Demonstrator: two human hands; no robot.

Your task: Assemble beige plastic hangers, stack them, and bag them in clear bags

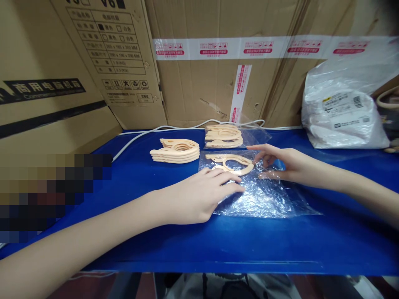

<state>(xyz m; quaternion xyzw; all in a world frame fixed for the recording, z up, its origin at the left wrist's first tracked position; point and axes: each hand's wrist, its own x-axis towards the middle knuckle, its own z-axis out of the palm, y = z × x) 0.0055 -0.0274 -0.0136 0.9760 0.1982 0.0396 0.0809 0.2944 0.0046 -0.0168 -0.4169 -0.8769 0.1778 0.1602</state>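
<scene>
A beige folding hanger (238,161), folded up, lies at the far end of a clear plastic bag (258,199); whether it is inside or on top I cannot tell. My left hand (199,195) rests flat over the hanger's near left part, fingers stretched out and covering some of it. At the hanger's right edge is my right hand (280,164), its index finger extended, the other fingers bent and the thumb apart. Left of the bag stands a neat stack of folding hangers (177,151). Behind it, more hangers (223,136) lie in clear plastic.
Large cardboard boxes (199,87) wall off the back and left of the blue table (174,245). A white cable (137,139) runs along the back. At the back right sits a white plastic package (343,112) with a label.
</scene>
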